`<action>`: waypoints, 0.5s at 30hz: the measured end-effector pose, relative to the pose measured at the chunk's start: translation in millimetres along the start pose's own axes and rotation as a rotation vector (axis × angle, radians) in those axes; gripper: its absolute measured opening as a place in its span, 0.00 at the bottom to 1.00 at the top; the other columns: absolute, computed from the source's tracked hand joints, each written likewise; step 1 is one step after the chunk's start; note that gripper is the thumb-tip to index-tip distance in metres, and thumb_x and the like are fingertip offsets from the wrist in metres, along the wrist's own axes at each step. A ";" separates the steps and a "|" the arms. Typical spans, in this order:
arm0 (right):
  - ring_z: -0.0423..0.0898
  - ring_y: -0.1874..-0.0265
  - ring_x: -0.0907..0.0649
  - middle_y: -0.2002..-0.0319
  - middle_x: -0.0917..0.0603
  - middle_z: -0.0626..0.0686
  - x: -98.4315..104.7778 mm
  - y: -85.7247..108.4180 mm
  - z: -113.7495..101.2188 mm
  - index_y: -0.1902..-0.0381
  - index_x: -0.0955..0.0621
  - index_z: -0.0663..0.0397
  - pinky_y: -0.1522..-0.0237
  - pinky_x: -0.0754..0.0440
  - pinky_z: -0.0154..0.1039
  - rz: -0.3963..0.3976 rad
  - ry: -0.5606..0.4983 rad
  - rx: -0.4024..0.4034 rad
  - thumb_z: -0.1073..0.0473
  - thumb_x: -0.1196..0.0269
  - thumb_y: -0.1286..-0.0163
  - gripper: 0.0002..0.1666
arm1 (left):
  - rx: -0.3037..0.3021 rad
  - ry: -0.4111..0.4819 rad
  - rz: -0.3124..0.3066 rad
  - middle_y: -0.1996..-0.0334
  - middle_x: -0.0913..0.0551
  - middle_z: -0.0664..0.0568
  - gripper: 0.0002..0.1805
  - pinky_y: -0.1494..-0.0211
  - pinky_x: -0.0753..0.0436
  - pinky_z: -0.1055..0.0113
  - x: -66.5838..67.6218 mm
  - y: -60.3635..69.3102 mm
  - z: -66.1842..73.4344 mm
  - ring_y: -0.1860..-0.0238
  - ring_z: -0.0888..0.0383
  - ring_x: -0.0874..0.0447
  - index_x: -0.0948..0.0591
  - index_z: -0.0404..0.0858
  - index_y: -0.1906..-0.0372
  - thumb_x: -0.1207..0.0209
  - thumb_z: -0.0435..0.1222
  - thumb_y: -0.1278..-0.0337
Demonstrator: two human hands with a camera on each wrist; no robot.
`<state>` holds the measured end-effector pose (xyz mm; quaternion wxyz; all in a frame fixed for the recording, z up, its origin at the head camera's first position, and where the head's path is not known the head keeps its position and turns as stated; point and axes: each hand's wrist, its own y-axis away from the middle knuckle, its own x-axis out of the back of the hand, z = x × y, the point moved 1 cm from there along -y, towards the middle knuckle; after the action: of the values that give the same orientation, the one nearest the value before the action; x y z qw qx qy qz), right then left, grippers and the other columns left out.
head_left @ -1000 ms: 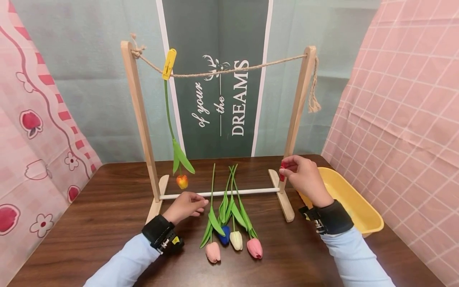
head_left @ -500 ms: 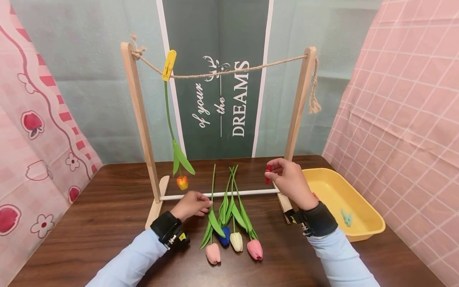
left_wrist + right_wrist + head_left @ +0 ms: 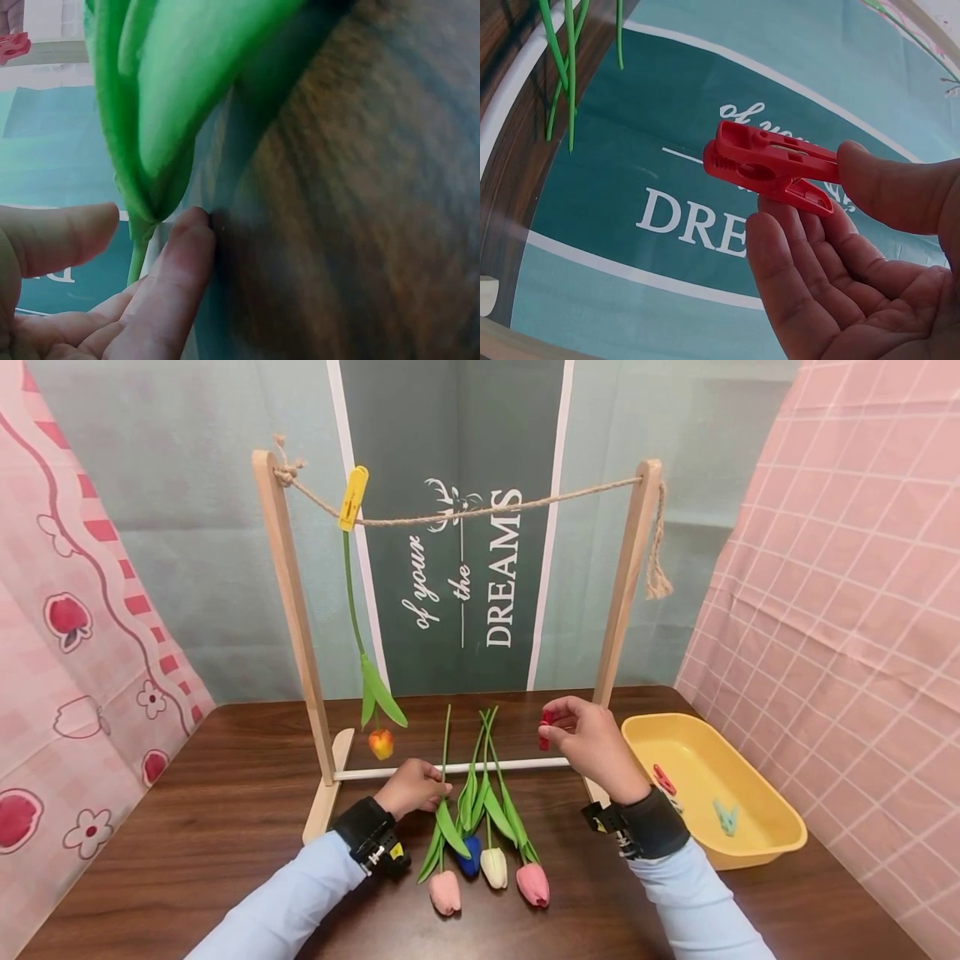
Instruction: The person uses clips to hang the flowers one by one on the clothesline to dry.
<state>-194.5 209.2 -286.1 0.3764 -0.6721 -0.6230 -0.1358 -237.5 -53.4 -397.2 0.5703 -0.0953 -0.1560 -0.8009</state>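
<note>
My right hand (image 3: 592, 745) pinches a red clothespin (image 3: 772, 165) by its handle ends, above the white crossbar. At the stem of the left pale pink tulip (image 3: 446, 893) is my left hand (image 3: 411, 787). Its thumb and fingers (image 3: 176, 277) stand apart about the green stem (image 3: 139, 259), just below the leaves; whether they touch it I cannot tell. Beside that flower lie a blue tulip (image 3: 470, 856), a white tulip (image 3: 494, 867) and a pink tulip (image 3: 533, 885). An orange-yellow tulip (image 3: 381, 744) hangs head down from the rope (image 3: 450, 516), held by a yellow clothespin (image 3: 353, 498).
A wooden frame with a left post (image 3: 292, 610) and a right post (image 3: 628, 577) carries the rope; a white crossbar (image 3: 525, 765) joins its feet. At the right, a yellow basin (image 3: 765, 777) holds a green clothespin (image 3: 725, 818) and a red clothespin (image 3: 663, 779). Cloths hang around the table.
My right hand has moved left with the red clothespin, away from the basin and right post. My left hand has moved right to the stem of the left pale pink tulip.
</note>
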 end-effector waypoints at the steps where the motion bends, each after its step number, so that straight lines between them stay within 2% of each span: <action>1: 0.49 0.67 0.17 0.67 0.16 0.54 -0.8 0.0 0.0 0.56 0.19 0.63 0.64 0.19 0.43 0.000 -0.004 0.001 0.66 0.31 0.38 0.13 | 0.002 0.003 0.001 0.72 0.17 0.44 0.06 0.70 0.15 0.62 -0.7 0.0 0.0 0.77 0.58 0.20 0.23 0.24 0.64 0.38 0.25 0.43; 4: 0.49 0.66 0.17 0.67 0.16 0.54 -3.7 -0.1 0.6 0.56 0.19 0.63 0.64 0.19 0.43 0.002 -0.017 0.005 0.67 0.31 0.38 0.13 | -0.003 0.008 0.000 0.73 0.17 0.45 0.04 0.71 0.16 0.64 -2.3 -0.4 -0.9 0.78 0.58 0.20 0.23 0.24 0.67 0.39 0.23 0.43; 7: 0.50 0.66 0.17 0.67 0.16 0.54 -5.5 -0.7 0.5 0.56 0.19 0.63 0.63 0.19 0.43 0.007 -0.029 0.011 0.67 0.32 0.38 0.13 | -0.011 0.028 -0.004 0.73 0.16 0.42 0.03 0.71 0.15 0.63 -2.9 1.1 0.0 0.77 0.56 0.18 0.22 0.21 0.66 0.42 0.21 0.44; 15: 0.51 0.65 0.16 0.66 0.16 0.55 -3.8 -0.7 -5.7 0.55 0.19 0.62 0.63 0.18 0.44 0.008 -0.039 0.016 0.66 0.32 0.38 0.13 | -0.049 0.103 -0.001 0.73 0.17 0.37 0.09 0.69 0.14 0.62 -1.1 4.3 0.6 0.72 0.52 0.15 0.25 0.16 0.59 0.48 0.18 0.44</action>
<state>-194.3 202.6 -284.4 0.3698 -0.6740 -0.6288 -0.1161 -233.1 -53.5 -396.4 0.5745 -0.0677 -0.1070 -0.8086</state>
